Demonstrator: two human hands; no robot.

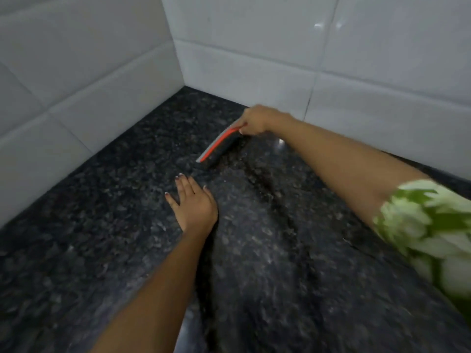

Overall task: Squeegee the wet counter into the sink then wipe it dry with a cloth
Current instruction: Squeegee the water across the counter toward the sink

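My right hand (254, 121) grips the handle end of a squeegee (218, 146) with an orange and grey blade, reached far out near the back wall. The blade rests on the dark speckled granite counter (102, 225), slanting down to the left. A darker wet streak (267, 184) runs along the counter below the blade toward me. My left hand (193, 202) lies flat on the counter with fingers spread, a little in front of the blade's lower end and apart from it. Neither the sink nor a cloth is in view.
White tiled walls (254, 47) meet in a corner at the back of the counter, closing it on the left and far sides. My green and white sleeve (428, 225) shows at the right edge.
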